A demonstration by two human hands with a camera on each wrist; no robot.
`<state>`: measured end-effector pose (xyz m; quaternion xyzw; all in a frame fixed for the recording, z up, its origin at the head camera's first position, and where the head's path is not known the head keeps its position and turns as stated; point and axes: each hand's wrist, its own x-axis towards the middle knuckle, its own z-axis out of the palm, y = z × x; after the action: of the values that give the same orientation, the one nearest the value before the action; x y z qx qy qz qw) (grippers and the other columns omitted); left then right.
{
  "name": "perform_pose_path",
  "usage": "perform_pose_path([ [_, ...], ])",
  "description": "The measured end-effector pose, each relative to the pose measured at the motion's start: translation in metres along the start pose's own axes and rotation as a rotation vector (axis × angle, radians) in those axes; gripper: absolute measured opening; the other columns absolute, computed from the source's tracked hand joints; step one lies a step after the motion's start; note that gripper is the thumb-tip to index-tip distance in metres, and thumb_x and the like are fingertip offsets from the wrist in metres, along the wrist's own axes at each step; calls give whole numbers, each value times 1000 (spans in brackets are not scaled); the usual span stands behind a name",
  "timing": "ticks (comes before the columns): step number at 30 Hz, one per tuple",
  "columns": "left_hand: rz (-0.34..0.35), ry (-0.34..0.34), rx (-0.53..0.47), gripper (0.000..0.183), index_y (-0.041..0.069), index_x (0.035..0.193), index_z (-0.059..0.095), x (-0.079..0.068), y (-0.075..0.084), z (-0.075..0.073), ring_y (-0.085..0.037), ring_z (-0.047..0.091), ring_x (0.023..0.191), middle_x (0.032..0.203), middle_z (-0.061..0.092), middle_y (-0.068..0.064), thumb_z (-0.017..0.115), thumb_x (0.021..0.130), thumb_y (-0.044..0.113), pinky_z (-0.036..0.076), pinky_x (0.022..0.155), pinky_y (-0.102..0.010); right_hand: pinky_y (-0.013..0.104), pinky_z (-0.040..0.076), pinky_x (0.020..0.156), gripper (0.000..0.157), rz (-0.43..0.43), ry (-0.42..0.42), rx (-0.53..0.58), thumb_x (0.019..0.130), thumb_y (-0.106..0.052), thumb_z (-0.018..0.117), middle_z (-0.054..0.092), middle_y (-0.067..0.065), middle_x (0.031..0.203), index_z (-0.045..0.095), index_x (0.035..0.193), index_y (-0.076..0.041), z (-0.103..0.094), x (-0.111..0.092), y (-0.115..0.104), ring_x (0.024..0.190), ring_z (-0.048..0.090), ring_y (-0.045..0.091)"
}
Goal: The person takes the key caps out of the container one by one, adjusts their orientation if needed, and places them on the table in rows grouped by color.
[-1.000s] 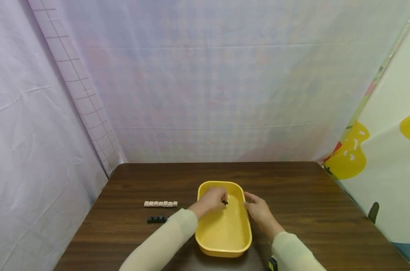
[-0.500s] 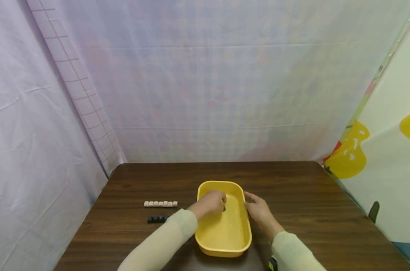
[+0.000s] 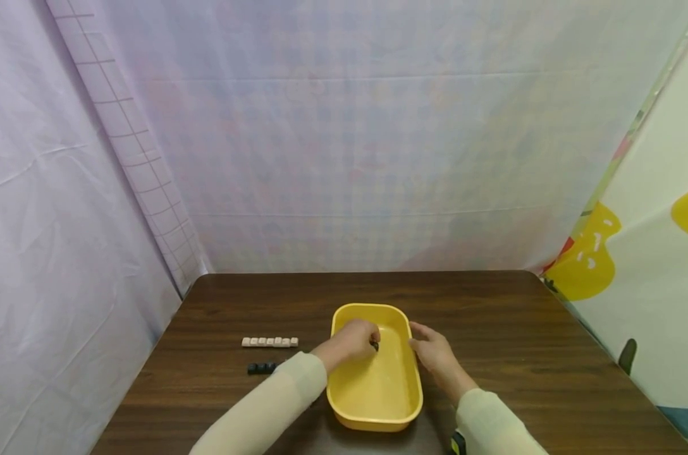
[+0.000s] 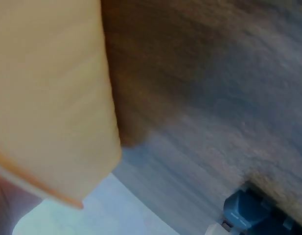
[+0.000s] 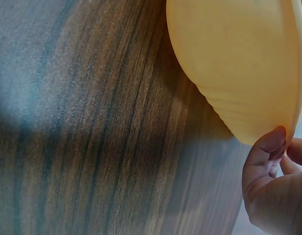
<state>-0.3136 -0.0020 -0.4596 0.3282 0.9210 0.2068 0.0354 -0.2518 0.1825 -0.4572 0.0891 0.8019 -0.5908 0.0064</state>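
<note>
In the head view my left hand (image 3: 355,339) reaches over the left rim into a yellow plastic basin (image 3: 386,404). Its fingers are curled and pinch a small black keycap (image 3: 375,345), mostly hidden by the fingertips. My right hand (image 3: 437,357) grips the basin's right rim; the right wrist view has its fingers (image 5: 270,142) against the outer wall and the thumb at the rim. On the table left of the basin lie a row of white keycaps (image 3: 270,342) and, nearer me, a row of black keycaps (image 3: 261,368), partly covered by my left sleeve.
The dark wood-grain table (image 3: 509,328) runs back to a pale curtain (image 3: 344,158). A small black-and-yellow object (image 3: 458,443) sits at the front by my right sleeve. In the left wrist view, black keycaps (image 4: 246,210) lie near the basin's outer wall.
My left hand shifts slightly within the basin, and the black keycap at its fingertips drops nearer me, then lifts a little. The left forearm moves slightly left. The right hand and basin stay put.
</note>
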Motion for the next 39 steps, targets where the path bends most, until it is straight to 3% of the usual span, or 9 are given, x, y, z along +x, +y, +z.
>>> perform_pose_path([
  [5,55,58,-115,15,4,99,76,-9,-1,-18,-8,62,80,92,72,-1,72,85,0,50,72,-22,31,53,65,47,12,-2,15,98,-2,50,56,30,125,45,144,6,0,-2,-1,79,64,22],
  [11,11,148,-242,8,8,98,75,-23,-10,-41,-10,61,78,90,70,1,71,92,8,51,69,-26,32,54,63,47,15,-6,34,98,-2,51,56,31,124,44,144,7,0,-3,-3,75,65,21],
  [18,-54,157,-236,11,11,102,74,-36,-28,-52,-14,63,85,96,69,0,67,95,8,53,72,-29,32,53,68,48,29,-21,-9,99,-5,51,54,28,130,43,146,4,-2,-2,-4,82,62,22],
  [22,-30,135,-174,15,6,108,74,-35,-29,-50,-17,64,87,101,71,-5,69,93,7,53,73,-29,32,53,69,49,20,-23,-23,99,-6,51,52,29,133,43,146,4,-2,-1,-2,84,62,22],
  [27,7,101,-35,23,1,113,73,-25,-22,-43,-23,66,100,108,71,-9,68,91,3,54,85,-35,30,51,68,48,13,-14,-38,99,-6,52,53,28,132,45,145,3,-1,0,0,83,61,20],
  [30,-37,60,79,22,2,111,73,-15,-15,-35,-25,64,104,109,71,-10,66,90,0,52,88,-37,28,47,60,48,15,-5,-35,99,-6,52,61,24,112,46,145,2,-2,0,0,68,56,15],
  [34,-91,-7,408,13,10,87,72,-2,-5,-21,-19,65,86,88,70,-4,64,92,1,54,83,-35,27,43,54,47,12,9,-27,98,-5,52,62,16,90,47,144,3,-2,0,1,58,50,13],
  [37,-101,-65,668,19,17,80,69,3,0,-12,-18,64,84,83,68,0,64,95,6,49,94,-40,28,46,56,47,-1,9,-18,98,-4,52,64,17,94,46,144,5,-2,1,2,62,56,14],
  [39,-109,-96,727,20,19,79,69,4,1,-9,-19,65,87,83,69,1,65,95,9,43,102,-45,29,48,57,47,-6,7,-16,98,-4,51,64,21,100,46,144,5,-1,1,2,65,58,15],
])
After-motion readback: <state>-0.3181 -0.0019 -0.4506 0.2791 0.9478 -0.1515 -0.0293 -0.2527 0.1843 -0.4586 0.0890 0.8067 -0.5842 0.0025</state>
